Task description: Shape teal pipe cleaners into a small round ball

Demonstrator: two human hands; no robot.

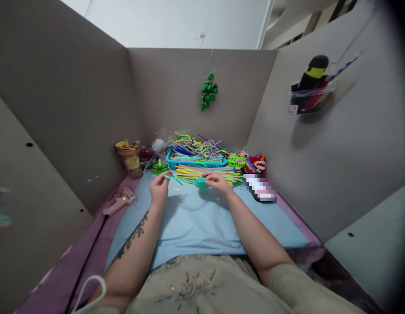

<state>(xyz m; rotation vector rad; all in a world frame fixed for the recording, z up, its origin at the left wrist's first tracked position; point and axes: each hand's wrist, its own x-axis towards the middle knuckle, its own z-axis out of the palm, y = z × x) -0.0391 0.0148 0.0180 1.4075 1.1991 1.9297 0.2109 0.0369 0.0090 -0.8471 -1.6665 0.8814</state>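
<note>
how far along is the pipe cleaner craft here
Done: a green finished piece sits by the blue tray, and a green bunch hangs on the back wall. In hand: the left hand and right hand both pinch a teal pipe cleaner, part of it curled at the right hand. Left: a big pile of loose pipe cleaners lies unused.

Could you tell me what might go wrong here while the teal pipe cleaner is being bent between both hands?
1. The teal pipe cleaner, pinched by the left hand and right hand, sticks out past the left fingers; that free end might snag the loose yellow stems just behind it.
2. The pink glue gun lies near the left forearm, its cord running along the table edge; an elbow could catch it.
</note>
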